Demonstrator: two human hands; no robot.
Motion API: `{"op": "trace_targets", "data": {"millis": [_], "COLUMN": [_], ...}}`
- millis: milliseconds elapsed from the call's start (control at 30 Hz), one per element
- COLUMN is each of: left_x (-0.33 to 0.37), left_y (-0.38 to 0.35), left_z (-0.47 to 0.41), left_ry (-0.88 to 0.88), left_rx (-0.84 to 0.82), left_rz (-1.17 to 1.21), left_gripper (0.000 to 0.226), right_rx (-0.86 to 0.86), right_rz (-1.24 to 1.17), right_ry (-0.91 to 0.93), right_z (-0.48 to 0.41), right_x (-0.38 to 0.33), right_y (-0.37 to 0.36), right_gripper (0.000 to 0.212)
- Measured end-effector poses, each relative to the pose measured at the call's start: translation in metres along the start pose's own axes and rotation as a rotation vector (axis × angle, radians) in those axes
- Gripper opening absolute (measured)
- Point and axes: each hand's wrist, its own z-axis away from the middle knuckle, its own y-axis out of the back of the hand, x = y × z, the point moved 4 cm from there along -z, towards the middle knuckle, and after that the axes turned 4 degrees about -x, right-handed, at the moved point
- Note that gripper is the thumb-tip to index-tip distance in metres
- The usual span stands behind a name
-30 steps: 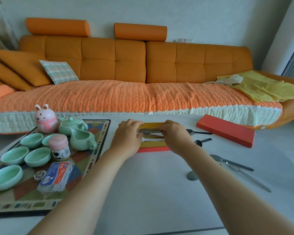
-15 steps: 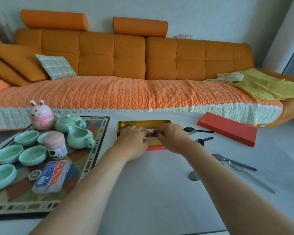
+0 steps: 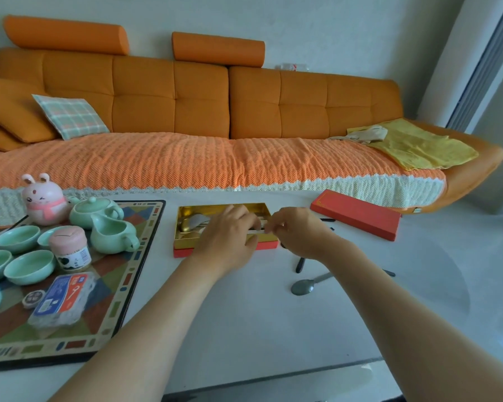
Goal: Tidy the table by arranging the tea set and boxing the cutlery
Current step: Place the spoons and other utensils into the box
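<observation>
Head view: the left hand (image 3: pixel 230 240) and the right hand (image 3: pixel 298 233) both pinch one slim silver cutlery piece (image 3: pixel 256 231) just over the gold-lined box (image 3: pixel 186 211) near the far edge of the desk (image 3: pixel 244 314). A spoon (image 3: pixel 196 220) lies inside the box. The red lid (image 3: pixel 357 214) lies toward the far right corner.

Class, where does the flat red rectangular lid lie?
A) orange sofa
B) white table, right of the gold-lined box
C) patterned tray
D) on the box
B: the flat red rectangular lid lies on the white table, apart from and right of the open gold-lined box.
</observation>
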Motion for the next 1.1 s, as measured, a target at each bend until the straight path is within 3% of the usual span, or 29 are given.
{"op": "trace_targets", "data": {"millis": [200, 367, 533, 900, 1100], "left_x": [0.046, 0.069, 0.077, 0.045, 0.001], "left_y": [-0.018, -0.033, -0.033, -0.02, 0.007], "left_z": [0.008, 0.016, 0.017, 0.02, 0.015], "left_ry": [0.046, 0.067, 0.037, 0.162, 0.285], "left_rx": [-0.23, -0.389, -0.438, -0.466, -0.254], "left_rz": [0.2, 0.217, 0.141, 0.272, 0.458], "left_gripper": [0.002, 0.023, 0.039, 0.014, 0.006], "right_rx": [-0.251, -0.414, -0.353, -0.352, -0.124], "right_rz": [0.095, 0.122, 0.114, 0.032, -0.084], "right_ry": [-0.088, -0.104, -0.084, -0.048, -0.02], "right_z": [0.048, 0.073, 0.075, 0.052, 0.029], "right_x": [0.019, 0.032, 0.032, 0.013, 0.003], "right_y": [0.008, 0.008, 0.003, -0.016, -0.013], "right_gripper": [0.032, 0.025, 0.011, 0.009, 0.018]}}
